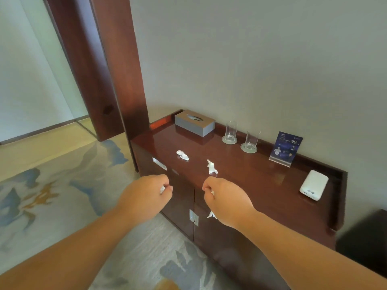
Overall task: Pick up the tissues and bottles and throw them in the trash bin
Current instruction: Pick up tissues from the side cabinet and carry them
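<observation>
White tissue scraps show inside both closed grips, left hand (149, 190) and right hand (225, 198); two tissues (182, 155) wait on the tabletop (251, 170); no bin visible.

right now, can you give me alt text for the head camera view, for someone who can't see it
Two bare hands, the left hand and right hand, each closed in a grip on crumpled white tissue, reach toward a glossy dark red-brown wooden cabinet. Two more crumpled white tissues lie on its top, with a grey tissue box and two clear drinking glasses behind.
</observation>
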